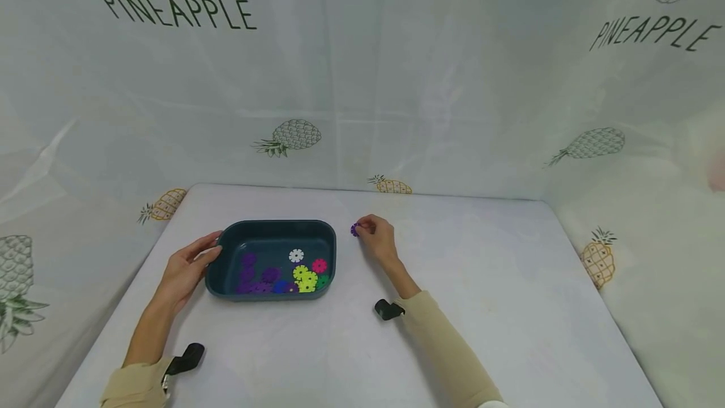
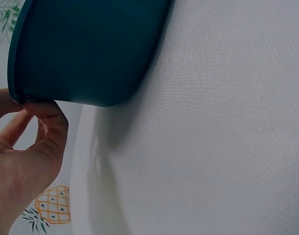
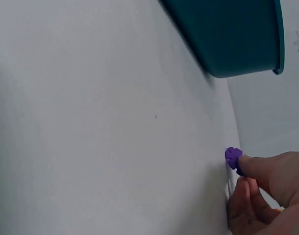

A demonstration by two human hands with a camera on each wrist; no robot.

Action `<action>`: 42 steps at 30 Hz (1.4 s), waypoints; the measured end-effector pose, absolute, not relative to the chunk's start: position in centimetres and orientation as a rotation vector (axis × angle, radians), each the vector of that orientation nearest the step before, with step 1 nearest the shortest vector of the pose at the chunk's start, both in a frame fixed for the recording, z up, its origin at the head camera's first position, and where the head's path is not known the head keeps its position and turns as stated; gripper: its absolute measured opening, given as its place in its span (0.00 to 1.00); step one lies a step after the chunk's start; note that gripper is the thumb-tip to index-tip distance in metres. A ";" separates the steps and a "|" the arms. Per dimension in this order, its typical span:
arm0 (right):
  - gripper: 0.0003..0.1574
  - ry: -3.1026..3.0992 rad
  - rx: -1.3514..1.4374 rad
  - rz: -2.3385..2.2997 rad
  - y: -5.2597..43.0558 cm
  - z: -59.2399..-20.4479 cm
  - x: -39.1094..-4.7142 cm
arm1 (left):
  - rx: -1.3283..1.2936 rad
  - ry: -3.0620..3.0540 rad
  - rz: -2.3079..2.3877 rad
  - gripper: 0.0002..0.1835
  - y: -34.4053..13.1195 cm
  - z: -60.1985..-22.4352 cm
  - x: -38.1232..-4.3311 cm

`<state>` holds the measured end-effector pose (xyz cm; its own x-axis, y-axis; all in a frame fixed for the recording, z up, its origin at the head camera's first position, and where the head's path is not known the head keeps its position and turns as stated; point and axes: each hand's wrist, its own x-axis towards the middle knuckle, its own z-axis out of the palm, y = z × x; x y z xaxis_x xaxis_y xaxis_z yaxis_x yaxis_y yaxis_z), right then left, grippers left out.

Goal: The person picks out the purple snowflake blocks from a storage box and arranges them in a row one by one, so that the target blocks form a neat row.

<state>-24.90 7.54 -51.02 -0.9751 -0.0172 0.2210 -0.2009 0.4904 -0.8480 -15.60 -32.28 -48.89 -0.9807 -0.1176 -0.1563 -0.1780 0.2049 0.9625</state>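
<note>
Pinching a purple flower piece (image 3: pixel 232 155) by its edge, the right hand (image 1: pixel 381 242) is holding it beside the teal bin (image 1: pixel 272 236), which the left hand (image 1: pixel 184 272) is gripping at one end. The piece is looking light and stiff, its notched edge seeming the place to pinch; whether it is touching the table (image 1: pixel 510 282) is proving unclear.

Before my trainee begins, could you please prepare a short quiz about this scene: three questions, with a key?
1. True or false: the left grip holds the tray at its edge.
2. What colour is the flower-shaped piece in the right grip?
3. Where is the white piece? (a) outside the tray; (b) inside the tray; (c) in the right grip.

Key: 1 true; 2 purple; 3 b.
</note>
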 end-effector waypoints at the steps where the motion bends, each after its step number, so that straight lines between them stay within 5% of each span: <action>1: 0.06 -2.555 0.181 1.475 7.6 -51.0 -24.9 | -0.293 2.398 1.928 0.35 -32.3 -48.9 -15.6; 21: 0.04 -2.539 0.199 1.396 6.5 -49.9 -24.7 | -0.285 2.264 2.055 0.32 -32.4 -49.0 -15.5; 42: 0.08 -2.605 0.656 1.439 1.6 -45.1 -22.7 | -0.240 2.187 2.167 0.29 -32.5 -49.1 -15.6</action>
<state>-22.74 1.65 -45.12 -0.9031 -0.3226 0.2834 -0.4116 0.4624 -0.7853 -15.60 -32.45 -49.12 -0.9865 -0.0724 -0.1468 -0.1475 0.0042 0.9891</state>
